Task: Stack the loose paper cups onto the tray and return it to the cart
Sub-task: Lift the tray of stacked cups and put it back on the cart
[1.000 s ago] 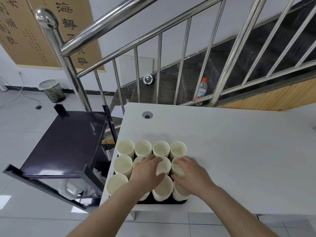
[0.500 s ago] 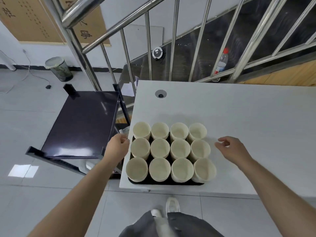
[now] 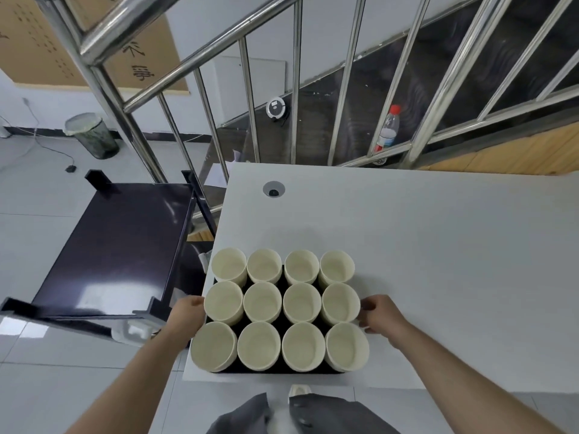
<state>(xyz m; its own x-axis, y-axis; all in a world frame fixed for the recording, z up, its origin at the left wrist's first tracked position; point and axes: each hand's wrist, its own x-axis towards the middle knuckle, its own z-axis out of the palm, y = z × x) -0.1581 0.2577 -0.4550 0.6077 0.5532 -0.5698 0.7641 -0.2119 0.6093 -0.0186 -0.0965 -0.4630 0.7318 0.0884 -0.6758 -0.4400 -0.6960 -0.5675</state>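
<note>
The white table (image 3: 438, 245) is bearing a black tray (image 3: 282, 369) at its near-left corner, with twelve paper cups (image 3: 262, 302) sitting upright in three rows. The dark cart (image 3: 116, 245) is standing just left. The left hand (image 3: 186, 314) and right hand (image 3: 380, 313) are grasping the tray's side edges (fingertips hidden).

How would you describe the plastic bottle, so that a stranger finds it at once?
Look beyond the far edge of the white table, through the steel stair railing. The plastic bottle stands upright on a dark stair step. Only it has a red cap and a white label.
</note>
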